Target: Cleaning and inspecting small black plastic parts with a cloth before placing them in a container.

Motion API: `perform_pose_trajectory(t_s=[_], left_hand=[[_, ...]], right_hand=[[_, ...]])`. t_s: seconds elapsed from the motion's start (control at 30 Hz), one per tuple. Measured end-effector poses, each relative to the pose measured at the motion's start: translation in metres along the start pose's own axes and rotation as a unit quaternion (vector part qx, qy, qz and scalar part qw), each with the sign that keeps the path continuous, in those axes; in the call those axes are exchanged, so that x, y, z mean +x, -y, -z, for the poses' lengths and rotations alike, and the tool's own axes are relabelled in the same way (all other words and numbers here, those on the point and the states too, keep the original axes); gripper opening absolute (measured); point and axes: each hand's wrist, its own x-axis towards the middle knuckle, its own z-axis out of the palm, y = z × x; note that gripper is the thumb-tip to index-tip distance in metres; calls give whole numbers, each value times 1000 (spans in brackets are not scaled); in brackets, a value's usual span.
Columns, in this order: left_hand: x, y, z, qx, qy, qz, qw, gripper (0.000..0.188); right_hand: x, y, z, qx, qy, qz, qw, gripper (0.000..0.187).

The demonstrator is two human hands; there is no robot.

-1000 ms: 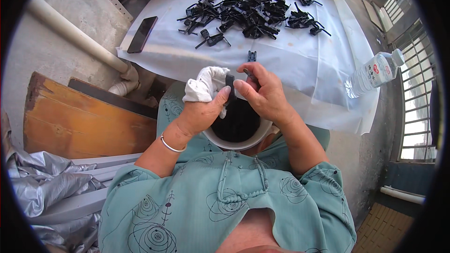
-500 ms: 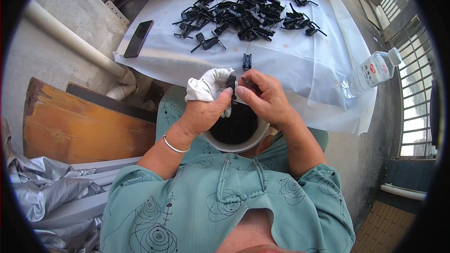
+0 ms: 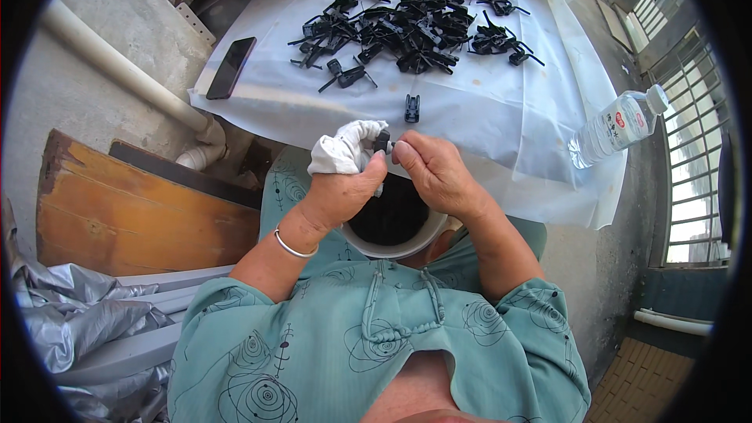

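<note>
A white bowl [image 3: 389,244] with a dark inside sits in the person's lap, right under the hands. The left hand [image 3: 338,192] is closed around a bunched white cloth [image 3: 343,150], a thin silver bangle [image 3: 291,246] on its wrist. The right hand [image 3: 435,174] is curled, its thumb and fingertips pinching a small black plastic part [image 3: 382,141] that is pressed against the cloth, just above the bowl's far rim. Beyond the hands, the desk [image 3: 501,121] is covered with a white sheet. One single black part [image 3: 412,107] lies alone near its front edge; further back spreads a heap of black parts [image 3: 415,23]. A dark phone [image 3: 231,67] lies at the sheet's left edge, and a clear water bottle [image 3: 615,125] lies on its side at the right.
</note>
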Motion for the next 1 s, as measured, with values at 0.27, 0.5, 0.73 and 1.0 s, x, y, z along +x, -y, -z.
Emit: perform_pose_trajectory(t_s=[0.27, 0.5, 0.73, 1.0], left_hand=[[1, 0, -8, 222, -48, -160, 961, 30], [-1, 5, -4, 272, -50, -176, 945, 30], [9, -5, 14, -92, 4, 35, 995, 31], [9, -8, 8, -31, 57, 33, 997, 33]], right_hand=[[-1, -15, -18, 82, -5, -79, 993, 28], [-1, -14, -26, 137, -8, -131, 982, 29], [2, -3, 8, -71, 76, -54, 993, 17], [2, -13, 6, -28, -29, 34, 999, 9]])
